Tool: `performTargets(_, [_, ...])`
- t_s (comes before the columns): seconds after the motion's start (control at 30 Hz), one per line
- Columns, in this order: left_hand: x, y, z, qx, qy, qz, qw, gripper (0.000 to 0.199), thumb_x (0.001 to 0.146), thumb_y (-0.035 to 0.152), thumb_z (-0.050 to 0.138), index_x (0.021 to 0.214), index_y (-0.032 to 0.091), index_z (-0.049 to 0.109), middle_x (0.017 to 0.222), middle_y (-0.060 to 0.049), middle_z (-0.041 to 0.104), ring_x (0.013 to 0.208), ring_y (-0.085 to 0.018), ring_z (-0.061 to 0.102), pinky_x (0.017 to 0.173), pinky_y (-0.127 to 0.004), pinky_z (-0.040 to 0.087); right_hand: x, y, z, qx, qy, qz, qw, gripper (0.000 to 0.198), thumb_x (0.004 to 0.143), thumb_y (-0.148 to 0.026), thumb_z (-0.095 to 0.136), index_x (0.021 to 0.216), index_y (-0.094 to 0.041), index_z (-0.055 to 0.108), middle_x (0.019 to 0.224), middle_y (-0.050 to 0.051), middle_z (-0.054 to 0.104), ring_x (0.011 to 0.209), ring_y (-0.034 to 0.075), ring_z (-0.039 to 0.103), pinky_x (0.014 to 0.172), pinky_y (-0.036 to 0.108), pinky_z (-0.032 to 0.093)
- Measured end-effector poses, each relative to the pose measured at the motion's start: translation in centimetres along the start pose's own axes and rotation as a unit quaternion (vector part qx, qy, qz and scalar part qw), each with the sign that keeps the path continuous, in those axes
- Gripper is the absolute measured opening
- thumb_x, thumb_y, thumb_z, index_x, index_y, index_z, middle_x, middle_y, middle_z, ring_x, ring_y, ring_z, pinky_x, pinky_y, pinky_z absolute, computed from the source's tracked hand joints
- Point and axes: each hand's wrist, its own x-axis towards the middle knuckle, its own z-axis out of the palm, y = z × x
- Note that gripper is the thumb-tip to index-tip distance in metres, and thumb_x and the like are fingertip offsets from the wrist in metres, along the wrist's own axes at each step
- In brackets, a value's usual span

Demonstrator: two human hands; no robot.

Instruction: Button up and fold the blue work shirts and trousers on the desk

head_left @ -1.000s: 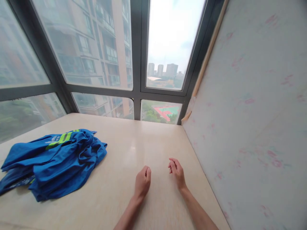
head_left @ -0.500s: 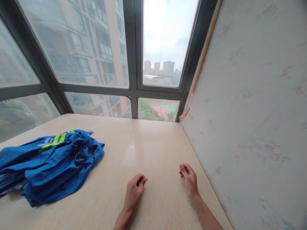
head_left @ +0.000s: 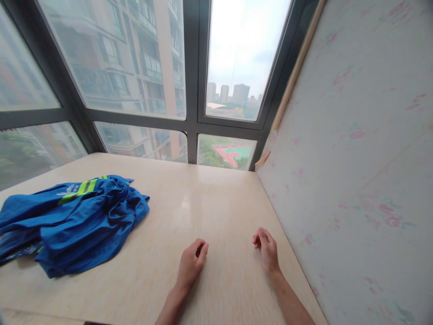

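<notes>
My left hand (head_left: pixel 193 261) rests on the pale, glossy ledge (head_left: pixel 223 203), its fingers curled into a loose fist with nothing visible in them. Further right, my right hand (head_left: pixel 266 249) is also curled closed and looks bare of any object. It lies nearest the papered wall, without touching it. A crumpled blue garment (head_left: pixel 84 230) with yellow-green and dark stripes and pale lettering lies to the left, well apart from both hands.
Dark-framed windows (head_left: pixel 191 81) close off the back and left, with buildings outside. A wall with flowered paper (head_left: pixel 358 180) runs along the right. The paper is peeling (head_left: pixel 263 160) at the window corner. A dark strip (head_left: pixel 96 323) shows at the bottom left.
The view has tilted slightly, so the garment sits higher and the ledge's front edge shows at the bottom left. Both hands stay curled, almost where they were.
</notes>
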Motion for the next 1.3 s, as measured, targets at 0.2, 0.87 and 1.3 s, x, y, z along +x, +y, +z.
performTargets(0.2, [0.0, -0.2, 0.1, 0.003, 0.007, 0.005, 1.0, 0.035, 0.091, 0.048, 0.045, 0.073, 0.02, 0.054, 0.066, 0.0, 0.059, 0.064, -0.016, 0.055, 0.063, -0.026, 0.04, -0.1, -0.1, -0.1, -0.024, -0.011, -0.005, 1.0, 0.057, 0.081, -0.07, 0.061, 0.056, -0.019, 0.053, 0.055, 0.0, 0.053, 0.052, 0.012, 0.044, 0.052, 0.025, 0.038])
performTargets(0.87, [0.2, 0.1, 0.1, -0.008, 0.011, -0.011, 1.0, 0.037, 0.091, 0.05, 0.047, 0.072, 0.019, 0.056, 0.065, 0.0, 0.058, 0.062, -0.015, 0.052, 0.062, -0.025, 0.039, -0.6, -0.8, 0.4, -0.085, -0.037, 0.018, 0.996, 0.064, 0.079, -0.072, 0.059, 0.045, -0.019, 0.048, 0.046, 0.001, 0.048, 0.045, 0.011, 0.042, 0.047, 0.025, 0.033])
performTargets(1.3, [0.3, -0.3, 0.2, -0.027, 0.015, -0.018, 0.999, 0.039, 0.091, 0.052, 0.046, 0.072, 0.019, 0.055, 0.064, 0.001, 0.054, 0.062, -0.015, 0.051, 0.061, -0.025, 0.038, -0.5, -0.4, 0.3, -0.124, -0.057, 0.011, 0.991, 0.062, 0.083, -0.07, 0.055, 0.048, -0.02, 0.047, 0.048, 0.001, 0.048, 0.047, 0.013, 0.043, 0.05, 0.027, 0.035])
